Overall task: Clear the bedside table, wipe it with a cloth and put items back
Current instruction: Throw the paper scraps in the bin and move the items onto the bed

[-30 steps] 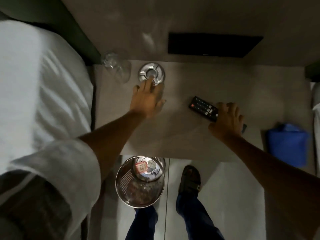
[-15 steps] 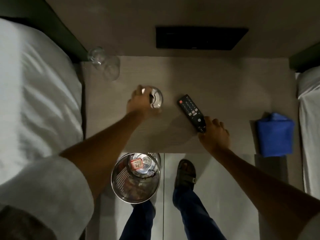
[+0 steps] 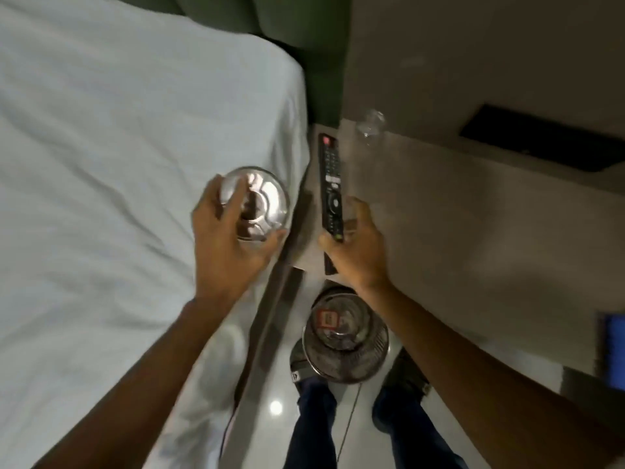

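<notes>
- The ashtray (image 3: 260, 201), a shiny metal disc, is off the tabletop (image 3: 473, 231) and held over the white bed (image 3: 118, 164), left of the table; the left hand (image 3: 230, 245) holds it by the rim in a curled grip.
- The remote (image 3: 330, 184) is lifted, gripped at its near end by the right hand (image 3: 358, 248).
- A glass (image 3: 370, 125) stands at the far left corner of the tabletop, not yet cleared.
- The blue cloth (image 3: 614, 350) lies at the right edge, untouched; by this, wiping and returning the items remain.
- A bin (image 3: 345, 343) stands on the floor below.
</notes>
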`<state>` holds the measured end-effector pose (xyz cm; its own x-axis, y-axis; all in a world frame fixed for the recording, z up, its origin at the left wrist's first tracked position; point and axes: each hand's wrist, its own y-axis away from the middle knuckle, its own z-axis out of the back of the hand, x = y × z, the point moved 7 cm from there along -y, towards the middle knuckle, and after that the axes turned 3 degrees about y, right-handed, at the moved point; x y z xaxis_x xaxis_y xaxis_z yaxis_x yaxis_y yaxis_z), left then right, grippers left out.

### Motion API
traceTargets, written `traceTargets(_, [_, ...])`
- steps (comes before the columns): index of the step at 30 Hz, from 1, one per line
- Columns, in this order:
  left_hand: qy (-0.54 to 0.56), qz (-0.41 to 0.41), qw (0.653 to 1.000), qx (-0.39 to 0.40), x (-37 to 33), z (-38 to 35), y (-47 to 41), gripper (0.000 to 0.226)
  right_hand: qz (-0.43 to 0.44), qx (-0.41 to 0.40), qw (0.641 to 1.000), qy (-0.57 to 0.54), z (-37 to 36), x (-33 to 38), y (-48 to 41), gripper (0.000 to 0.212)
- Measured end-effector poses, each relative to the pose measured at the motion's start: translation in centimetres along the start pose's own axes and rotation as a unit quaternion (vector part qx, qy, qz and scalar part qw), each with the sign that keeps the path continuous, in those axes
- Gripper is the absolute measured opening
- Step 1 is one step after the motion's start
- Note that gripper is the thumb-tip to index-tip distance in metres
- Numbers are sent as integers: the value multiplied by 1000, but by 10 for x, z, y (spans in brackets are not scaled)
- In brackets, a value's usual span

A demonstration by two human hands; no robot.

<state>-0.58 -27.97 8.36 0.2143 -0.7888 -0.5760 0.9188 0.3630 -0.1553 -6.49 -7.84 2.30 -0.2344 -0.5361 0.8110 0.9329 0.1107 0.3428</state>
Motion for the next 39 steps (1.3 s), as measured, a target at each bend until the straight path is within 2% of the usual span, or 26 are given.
traceTargets(4, [-57, 61, 994, -66, 81, 88, -20, 87, 134, 65, 987, 60, -80, 105, 3, 64])
traceTargets(9, [-95, 146, 980, -100, 163, 141, 0, 83, 220, 108, 951, 186, -172, 167, 18, 62])
traceTargets(11, [-93, 187, 975, -82, 186, 143, 12, 83, 254, 85, 931, 247, -191, 177, 21, 57])
traceTargets(13, [-103, 186, 975, -60, 194, 137, 19, 82, 278, 62, 917, 278, -195, 178, 20, 59])
traceTargets(16, [-126, 162, 975, -86, 188, 135, 18, 80, 316, -6, 917, 244, -167, 173, 9, 60])
traceTargets(20, [-83, 63, 988, -112, 135, 106, -15, 62, 255, -94, 933, 235, -80, 123, -50, 47])
traceTargets(24, [-50, -61, 990, -120, 53, 47, -66, 45, 187, -141, 895, 379, 0, 71, -119, 41])
traceTargets(27, [-35, -97, 990, -92, 11, 13, -91, 44, 150, -85, 889, 424, 27, 45, -162, 47])
traceTargets(31, [-51, -141, 989, -1, -29, -36, -92, 47, 90, 77, 871, 476, 17, 12, -224, 72])
traceTargets(33, [-50, -154, 986, 46, -39, -59, -82, 47, 78, 119, 868, 476, 9, 4, -236, 72])
traceTargets(36, [-26, -91, 988, 120, -34, -82, -69, 46, 99, 42, 880, 463, 16, 7, -224, 46])
traceTargets(37, [-6, -78, 989, 127, -33, -84, -67, 42, 116, 9, 884, 454, 22, 11, -211, 40])
traceTargets(39, [32, -66, 990, 119, -34, -82, -69, 35, 150, -57, 914, 372, 37, 19, -182, 35])
